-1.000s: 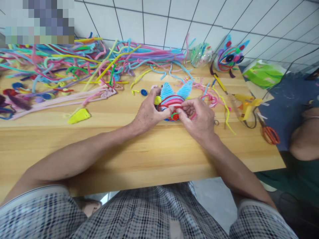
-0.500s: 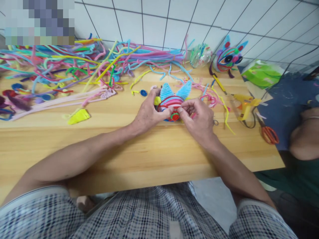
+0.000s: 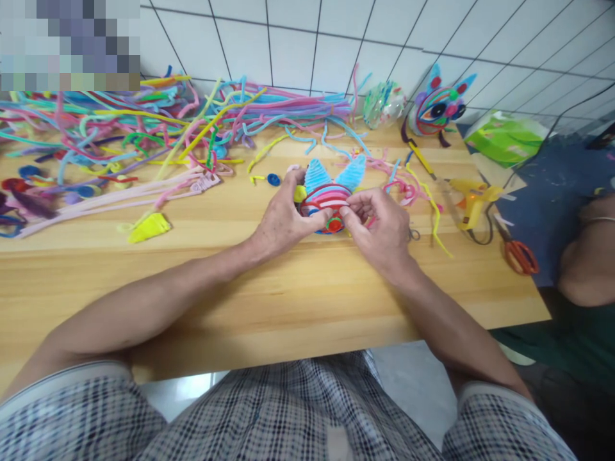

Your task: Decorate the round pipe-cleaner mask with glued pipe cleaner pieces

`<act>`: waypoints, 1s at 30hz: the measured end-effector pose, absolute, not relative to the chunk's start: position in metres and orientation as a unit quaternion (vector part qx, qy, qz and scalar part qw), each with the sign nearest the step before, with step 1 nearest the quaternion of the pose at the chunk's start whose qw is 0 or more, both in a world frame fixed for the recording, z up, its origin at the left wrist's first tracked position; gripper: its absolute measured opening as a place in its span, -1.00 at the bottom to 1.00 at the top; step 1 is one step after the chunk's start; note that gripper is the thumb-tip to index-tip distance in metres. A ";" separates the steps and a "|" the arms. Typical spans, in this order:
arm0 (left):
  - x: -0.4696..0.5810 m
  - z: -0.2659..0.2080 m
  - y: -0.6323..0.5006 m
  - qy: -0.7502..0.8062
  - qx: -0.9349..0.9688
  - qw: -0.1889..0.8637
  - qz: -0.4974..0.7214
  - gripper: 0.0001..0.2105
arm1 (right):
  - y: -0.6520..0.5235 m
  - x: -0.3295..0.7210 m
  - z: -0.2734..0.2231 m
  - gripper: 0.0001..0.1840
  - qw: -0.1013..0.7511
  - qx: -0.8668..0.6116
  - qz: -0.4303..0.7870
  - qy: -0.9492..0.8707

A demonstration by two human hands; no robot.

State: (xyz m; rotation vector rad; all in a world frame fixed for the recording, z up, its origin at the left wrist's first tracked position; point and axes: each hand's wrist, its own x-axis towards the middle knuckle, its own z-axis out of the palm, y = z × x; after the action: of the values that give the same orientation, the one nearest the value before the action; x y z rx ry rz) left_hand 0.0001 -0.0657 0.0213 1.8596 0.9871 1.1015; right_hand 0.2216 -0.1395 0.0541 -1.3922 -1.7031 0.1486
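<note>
A pipe-cleaner animal head [image 3: 331, 192] with blue pointed ears, red and pink bands and a red-and-green round nose is held over the wooden table. My left hand [image 3: 286, 214] grips its left side, thumb across the front beside the nose. On the other side, my right hand [image 3: 379, 224] has thumb and index finger pinched together against the front of the head. Whether a small piece sits between those fingertips is hidden. A yellow part of the head shows beside my left fingers.
Many coloured pipe cleaners [image 3: 298, 105] lie heaped along the wall. At the right are a yellow glue gun [image 3: 473, 202], orange-handled scissors [image 3: 521, 256], a yellow cutter [image 3: 421, 159] and a green package [image 3: 504, 137]. A similar finished-looking head [image 3: 437, 112] stands behind. Another person's arm [image 3: 590, 256] is at far right.
The view has shifted slightly. Both hands keep nearly the same hold on the animal head, with my right fingertips still at its front.
</note>
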 end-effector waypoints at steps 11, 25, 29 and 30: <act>0.001 0.024 -0.069 0.392 0.715 0.391 0.428 -0.26 | -0.139 0.221 0.054 -0.85 0.458 -0.545 0.038 -0.702; -0.004 0.023 -0.068 0.378 0.699 0.432 0.427 -0.37 | -0.139 0.224 0.052 -0.89 0.471 -0.550 0.068 -0.686; 0.001 0.022 -0.067 0.374 0.701 0.427 0.432 -0.39 | -0.138 0.225 0.052 -0.84 0.468 -0.554 0.077 -0.684; 0.002 0.022 -0.068 0.374 0.702 0.422 0.435 -0.37 | -0.138 0.224 0.052 -0.84 0.467 -0.555 0.076 -0.685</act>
State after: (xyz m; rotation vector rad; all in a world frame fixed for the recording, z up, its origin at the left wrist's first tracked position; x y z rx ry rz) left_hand 0.0019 -0.0678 0.0220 1.7586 0.9356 1.0893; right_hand 0.2244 -0.1380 0.0522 -1.3613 -1.6805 0.1861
